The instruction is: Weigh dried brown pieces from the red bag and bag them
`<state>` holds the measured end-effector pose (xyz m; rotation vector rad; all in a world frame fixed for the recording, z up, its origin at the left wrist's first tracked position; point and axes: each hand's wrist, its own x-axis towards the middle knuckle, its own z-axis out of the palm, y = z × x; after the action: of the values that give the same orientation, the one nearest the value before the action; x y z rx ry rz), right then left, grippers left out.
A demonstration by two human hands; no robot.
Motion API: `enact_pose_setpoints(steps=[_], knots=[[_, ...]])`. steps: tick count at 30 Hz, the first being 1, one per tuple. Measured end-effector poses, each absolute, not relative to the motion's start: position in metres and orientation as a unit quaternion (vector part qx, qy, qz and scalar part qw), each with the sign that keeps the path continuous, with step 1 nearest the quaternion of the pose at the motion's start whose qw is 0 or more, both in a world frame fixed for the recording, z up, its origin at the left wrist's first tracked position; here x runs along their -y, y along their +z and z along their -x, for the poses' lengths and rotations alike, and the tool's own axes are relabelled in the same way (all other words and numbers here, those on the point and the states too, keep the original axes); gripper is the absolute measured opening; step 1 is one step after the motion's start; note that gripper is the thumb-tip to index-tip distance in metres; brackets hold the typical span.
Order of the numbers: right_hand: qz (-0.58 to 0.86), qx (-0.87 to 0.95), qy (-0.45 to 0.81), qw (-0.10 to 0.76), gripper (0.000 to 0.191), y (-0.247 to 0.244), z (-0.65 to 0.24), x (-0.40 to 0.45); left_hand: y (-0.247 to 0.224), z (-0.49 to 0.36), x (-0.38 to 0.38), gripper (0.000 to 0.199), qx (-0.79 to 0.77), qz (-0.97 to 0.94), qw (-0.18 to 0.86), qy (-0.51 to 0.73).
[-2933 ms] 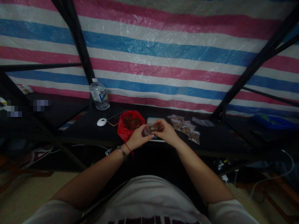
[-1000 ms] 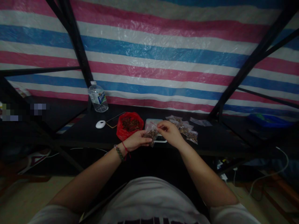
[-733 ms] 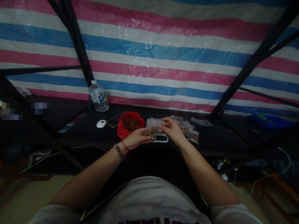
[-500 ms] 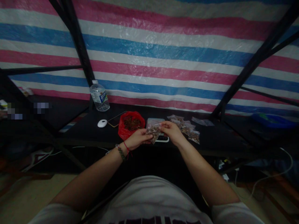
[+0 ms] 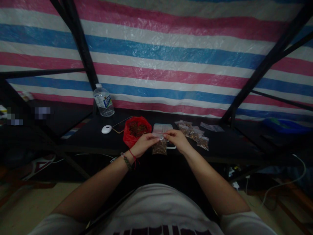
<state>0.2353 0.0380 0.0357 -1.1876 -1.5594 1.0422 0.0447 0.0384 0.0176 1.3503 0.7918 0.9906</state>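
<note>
A small clear zip bag point(image 5: 159, 148) with brown dried bits in its lower part hangs upright between my hands. My left hand point(image 5: 144, 143) pinches its top edge at the left. At the right end of the same edge, my right hand point(image 5: 178, 139) grips with closed fingers. Behind the bag lies a white device like a small scale point(image 5: 163, 127), partly covered by my hands. Just left of it sits an open red plastic bag point(image 5: 129, 135) holding more of the brown bits. Several filled zip bags point(image 5: 195, 133) lie to the right of my right hand.
On the black table point(image 5: 83, 137) stand a clear plastic bottle point(image 5: 104, 101) and a white mouse-shaped object point(image 5: 106, 129). A phone-like flat object point(image 5: 118, 125) lies beside the red bag. Flat clear bags point(image 5: 212, 127) rest at the right. Black frame posts point(image 5: 84, 49) rise on both sides.
The zip bag has turned from tilted to hanging straight down. My left hand has shifted from the bag's side to its top edge, and both hands now hold that edge.
</note>
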Motion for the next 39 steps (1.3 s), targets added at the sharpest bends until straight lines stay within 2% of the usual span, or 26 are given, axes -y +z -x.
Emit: enact_pose_setpoints(steps=[7,17,25,31,39], knots=[[0.484,0.651,0.396,0.430,0.030,0.040,-0.234,-0.036,0.024,-0.044,-0.038,0.034,-0.399,-0.587,0.516,0.481],[0.499,0.631,0.372,0.462,0.027,0.041,-0.239,-0.040,0.022,-0.040,-0.048,0.042,-0.412,-0.464,0.587,0.520],[0.489,0.655,0.324,0.476,0.022,0.026,-0.241,-0.049,0.020,-0.039,-0.048,0.039,-0.451,-0.536,0.496,0.513],[0.452,0.643,0.377,0.490,0.023,0.032,-0.236,-0.042,0.023,-0.040,-0.044,0.040,-0.430,-0.566,0.474,0.520],[0.448,0.645,0.391,0.480,0.026,0.034,-0.232,-0.038,0.029,-0.042,-0.037,0.030,-0.426,-0.612,0.453,0.489]])
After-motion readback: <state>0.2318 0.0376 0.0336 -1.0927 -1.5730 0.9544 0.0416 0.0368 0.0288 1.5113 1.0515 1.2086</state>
